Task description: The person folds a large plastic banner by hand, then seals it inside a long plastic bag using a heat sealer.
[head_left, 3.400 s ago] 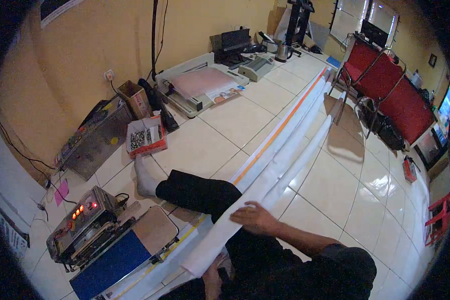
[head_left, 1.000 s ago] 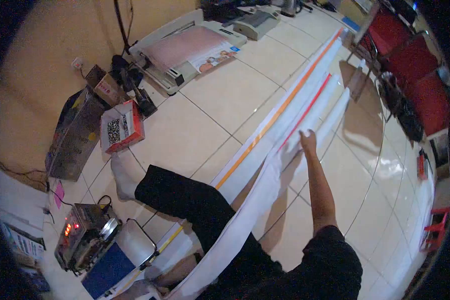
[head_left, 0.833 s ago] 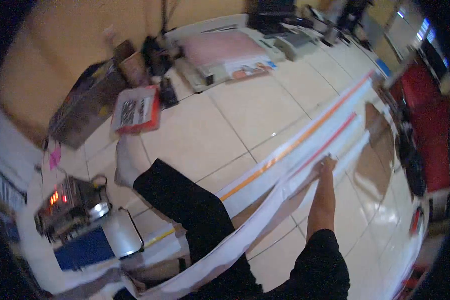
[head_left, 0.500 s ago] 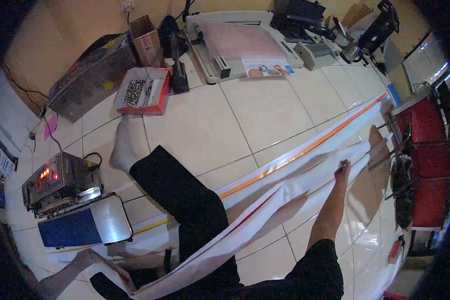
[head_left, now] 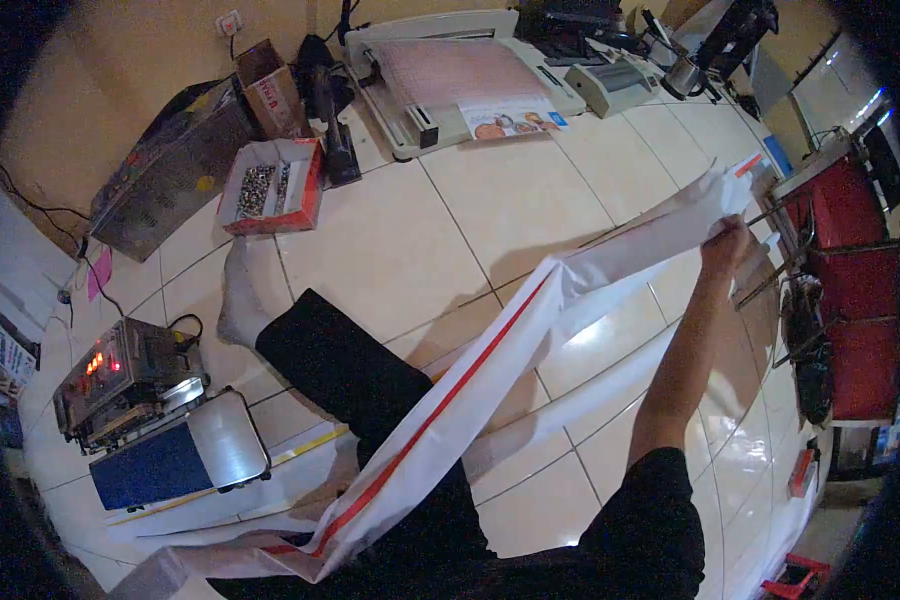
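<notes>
A long white sheet strip (head_left: 440, 420) with a red line along it stretches diagonally from the lower left, over my black-clad leg, to the upper right. My right hand (head_left: 732, 240) is closed on its far part, near the red chairs, and holds it raised above the floor. A small orange-red piece shows at that end. My left hand does not show; the near end of the strip covers the lower left corner. Under the raised strip, more white material (head_left: 540, 425) lies on the tiles.
At left stand a metal machine with lit red digits (head_left: 95, 370) and a blue-and-silver platform (head_left: 180, 455). A box of small metal parts (head_left: 275, 190), a paper trimmer (head_left: 470, 85) and a metal case (head_left: 175, 165) stand along the wall. Red chairs (head_left: 860, 290) are at right.
My right hand has moved up and farther away, lifting the strip's far part. The strip now spans higher across the view, with its near end spread over the lower left where an arm showed.
</notes>
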### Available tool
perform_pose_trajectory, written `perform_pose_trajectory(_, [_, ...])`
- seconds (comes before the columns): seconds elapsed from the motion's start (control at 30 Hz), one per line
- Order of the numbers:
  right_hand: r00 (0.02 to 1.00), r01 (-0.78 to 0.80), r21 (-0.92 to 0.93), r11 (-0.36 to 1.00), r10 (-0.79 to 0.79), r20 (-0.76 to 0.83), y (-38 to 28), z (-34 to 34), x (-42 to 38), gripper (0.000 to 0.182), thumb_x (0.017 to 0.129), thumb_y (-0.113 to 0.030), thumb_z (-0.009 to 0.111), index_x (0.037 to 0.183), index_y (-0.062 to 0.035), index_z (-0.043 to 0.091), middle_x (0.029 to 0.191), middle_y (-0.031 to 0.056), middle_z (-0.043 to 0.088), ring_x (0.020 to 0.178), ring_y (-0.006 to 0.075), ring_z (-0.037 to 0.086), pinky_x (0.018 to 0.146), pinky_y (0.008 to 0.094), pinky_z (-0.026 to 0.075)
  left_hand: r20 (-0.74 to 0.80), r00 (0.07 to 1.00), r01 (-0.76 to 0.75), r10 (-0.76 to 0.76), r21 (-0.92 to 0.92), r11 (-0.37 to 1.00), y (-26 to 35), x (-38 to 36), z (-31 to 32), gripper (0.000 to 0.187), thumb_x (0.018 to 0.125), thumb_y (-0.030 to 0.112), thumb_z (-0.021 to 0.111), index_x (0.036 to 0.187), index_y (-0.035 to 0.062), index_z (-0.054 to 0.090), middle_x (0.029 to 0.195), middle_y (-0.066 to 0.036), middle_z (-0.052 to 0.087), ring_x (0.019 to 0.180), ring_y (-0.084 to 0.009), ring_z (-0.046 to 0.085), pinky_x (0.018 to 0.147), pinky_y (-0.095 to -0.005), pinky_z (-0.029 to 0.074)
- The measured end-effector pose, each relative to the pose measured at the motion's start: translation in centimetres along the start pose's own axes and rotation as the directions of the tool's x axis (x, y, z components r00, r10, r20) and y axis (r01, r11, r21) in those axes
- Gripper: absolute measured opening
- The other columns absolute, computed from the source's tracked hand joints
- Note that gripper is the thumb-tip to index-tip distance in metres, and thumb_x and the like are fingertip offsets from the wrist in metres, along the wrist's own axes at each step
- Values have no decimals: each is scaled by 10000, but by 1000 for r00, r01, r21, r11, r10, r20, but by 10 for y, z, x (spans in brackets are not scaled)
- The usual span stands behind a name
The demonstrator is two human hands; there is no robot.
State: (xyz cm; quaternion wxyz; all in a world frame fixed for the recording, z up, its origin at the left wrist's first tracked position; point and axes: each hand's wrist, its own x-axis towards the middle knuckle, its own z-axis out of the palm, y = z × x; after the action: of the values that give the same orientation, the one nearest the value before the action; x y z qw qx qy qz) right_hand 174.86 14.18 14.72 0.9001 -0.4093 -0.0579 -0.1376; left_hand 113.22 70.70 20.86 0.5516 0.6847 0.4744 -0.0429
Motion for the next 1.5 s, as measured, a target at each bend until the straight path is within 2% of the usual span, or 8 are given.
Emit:
perform_pose_trajectory(0.5, [768,-423,0,906,358,-531,221,-59,-149,771,837,-533,592,1364,-14,373,1271,124,530,1081,322,543,827,394,487,-27,1000,-14,15,14,1000,5,-2,-9,597,822,359,652,1277,103,362,1184,-83,450,1044,-199,486,890,-425,441])
perform_pose_trajectory(0.6, [880,-465,-685,561,210,-425,318,-139,-123,521,798,-322,739,1158,-30,503,803,67,598,610,240,570,552,334,518,-30,999,-17,17,15,1000,5,-2,-10,585,825,350,651,1270,98,366,1173,-82,454,1034,-200,490,885,-420,444])
perform_pose_trajectory(0.73, [810,-467,-489,736,134,-571,326,-155,-105,425,817,-168,671,1149,44,510,910,135,645,743,240,631,635,334,541,-44,999,-19,19,11,1000,4,-7,-14,570,829,338,650,1261,92,373,1159,-81,460,1022,-200,494,878,-414,449])
perform_pose_trajectory(0.87, [592,-782,-413,466,762,-262,255,-18,-211,257,806,-117,627,1017,29,605,852,117,665,715,203,628,615,324,530,-56,998,9,-9,2,1000,1,-12,-21,554,832,326,649,1251,86,379,1145,-80,465,1009,-200,499,871,-408,453])
perform_pose_trajectory(0.97, [796,-534,-556,637,600,-78,291,-89,-196,152,835,-172,555,765,-57,626,655,65,593,538,189,553,485,346,476,-67,997,30,-30,-7,1000,-2,-17,-23,542,835,318,648,1244,81,383,1135,-80,469,999,-200,502,866,-404,457])
perform_pose_trajectory(1.07, [823,-517,-333,788,351,-447,279,-96,-153,241,887,-252,565,718,-96,494,574,42,495,473,153,485,419,317,400,-90,995,33,-34,-12,999,-2,-25,-25,530,837,309,648,1237,77,388,1125,-79,474,989,-200,505,861,-399,460])
perform_pose_trajectory(1.27, [327,-941,-154,302,930,-170,247,35,-306,637,883,-379,632,1321,12,385,1128,150,590,1003,260,590,842,405,524,-84,996,33,-36,-29,999,-8,-31,-28,506,843,291,646,1222,67,397,1104,-78,482,970,-200,512,850,-390,467])
perform_pose_trajectory(1.5, [736,-604,-32,796,542,-407,278,-27,-206,550,872,-369,620,1228,20,465,1106,228,583,943,400,615,872,586,484,-99,994,-41,39,-19,999,-8,-39,-34,479,849,270,644,1205,57,408,1079,-76,491,948,-200,520,838,-379,475])
